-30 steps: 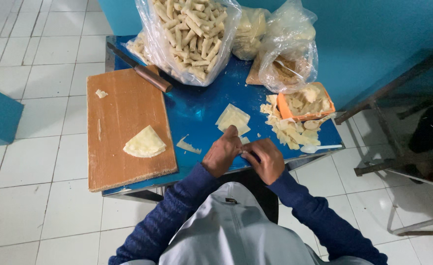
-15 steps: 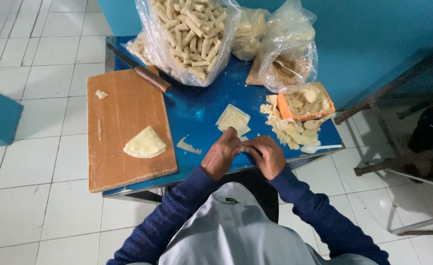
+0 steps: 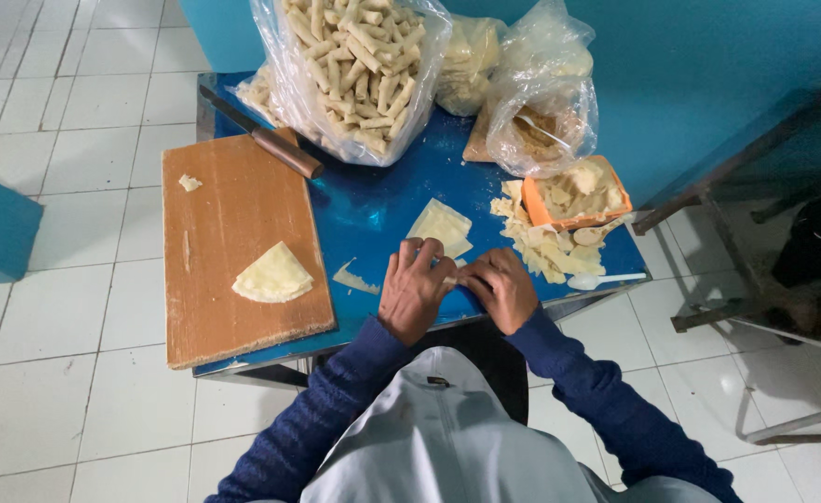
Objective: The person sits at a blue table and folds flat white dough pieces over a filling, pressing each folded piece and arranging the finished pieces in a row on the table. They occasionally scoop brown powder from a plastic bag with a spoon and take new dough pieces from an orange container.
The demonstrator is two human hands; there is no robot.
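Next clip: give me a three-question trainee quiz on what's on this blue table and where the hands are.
1. True or false: the knife lies with its handle on the far edge of the wooden board.
2. Which lies on the board? A) a white spoon B) a folded pile of pale wrappers C) an orange tray
3. Fill in: the left hand and right hand meet at the table's ____ edge, over a small pale piece.

Key
1. True.
2. B; the spoon and the orange tray sit on the blue table itself.
3. Near; whether the hands grip the piece cannot be told.
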